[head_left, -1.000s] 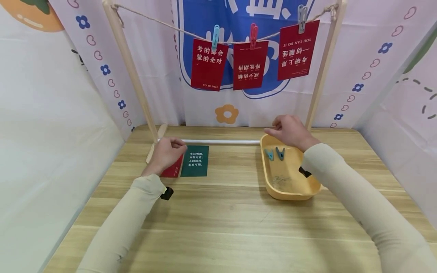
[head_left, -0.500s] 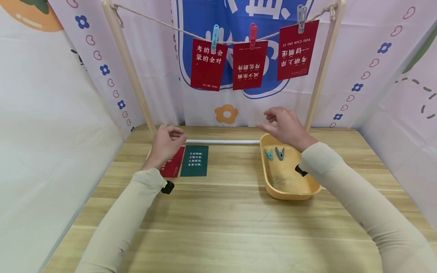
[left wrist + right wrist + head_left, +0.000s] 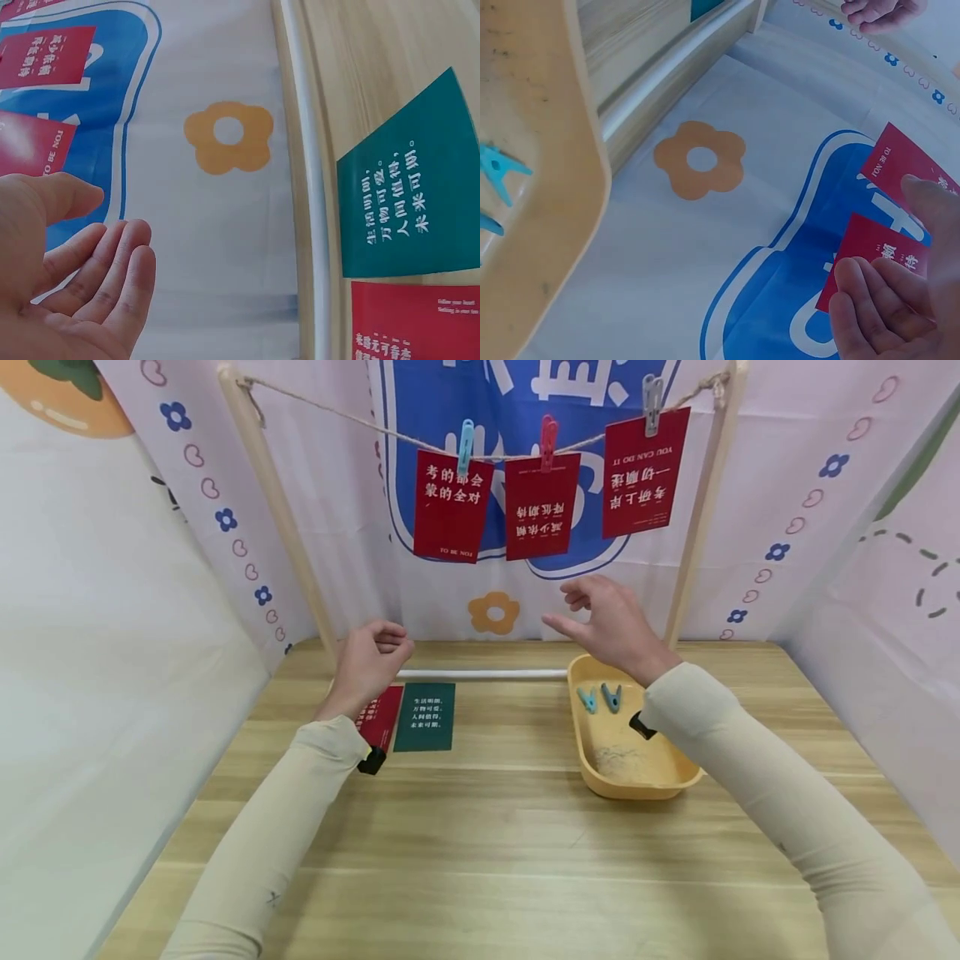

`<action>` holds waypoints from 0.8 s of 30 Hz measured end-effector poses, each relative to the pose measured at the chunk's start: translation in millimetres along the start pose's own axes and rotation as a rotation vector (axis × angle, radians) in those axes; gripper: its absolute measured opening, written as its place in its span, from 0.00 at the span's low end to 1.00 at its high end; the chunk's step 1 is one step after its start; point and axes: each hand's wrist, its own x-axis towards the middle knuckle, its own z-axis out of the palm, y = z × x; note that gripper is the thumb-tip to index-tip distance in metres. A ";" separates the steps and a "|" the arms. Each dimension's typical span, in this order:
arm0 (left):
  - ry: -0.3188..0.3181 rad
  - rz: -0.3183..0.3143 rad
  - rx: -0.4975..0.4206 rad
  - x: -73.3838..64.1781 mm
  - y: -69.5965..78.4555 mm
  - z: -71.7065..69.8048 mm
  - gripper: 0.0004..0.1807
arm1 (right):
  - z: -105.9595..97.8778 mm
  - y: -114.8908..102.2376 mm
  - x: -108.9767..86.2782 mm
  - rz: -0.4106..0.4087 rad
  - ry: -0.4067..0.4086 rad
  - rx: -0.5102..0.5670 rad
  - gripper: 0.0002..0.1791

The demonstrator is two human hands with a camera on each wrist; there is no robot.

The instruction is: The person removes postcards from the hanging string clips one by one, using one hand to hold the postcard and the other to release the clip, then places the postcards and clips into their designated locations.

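Observation:
My left hand (image 3: 367, 664) hovers above the left of the table, near a red card (image 3: 381, 714) that it partly hides and a green card (image 3: 424, 718). Its fingers are loosely bent, and in the left wrist view they hold nothing. Over the back of the yellow tray (image 3: 581, 752) hangs my right hand (image 3: 611, 622), thumb apart from the fingers, gripping nothing. Above, three red cards hang from a twine: the left card (image 3: 453, 535) by a light blue clothespin (image 3: 466, 446), the middle card (image 3: 542, 531) by a red clothespin (image 3: 549, 443), the right card (image 3: 647, 477) by a grey clothespin (image 3: 652, 406).
Inside the tray lie a light blue clothespin (image 3: 588, 700) and a dark blue-grey clothespin (image 3: 611, 697). Wooden posts (image 3: 281, 510) hold up the twine (image 3: 337, 414). A white rod (image 3: 483, 675) runs along the table's back, before a printed cloth.
Both hands have risen a little; the right one has also moved left, its thumb and fingers spreading apart. The hanging cards and the clothespins in the tray stay as they were.

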 end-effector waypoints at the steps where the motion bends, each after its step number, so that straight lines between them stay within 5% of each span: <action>1: 0.003 0.003 0.010 0.5 0.9 0.0 0.18 | -0.1 -1.4 0.8 -0.007 0.005 0.004 0.31; 24: 0.048 0.060 -0.023 21.7 14.9 -7.8 0.19 | -12.8 -33.9 22.7 -0.087 0.105 0.026 0.31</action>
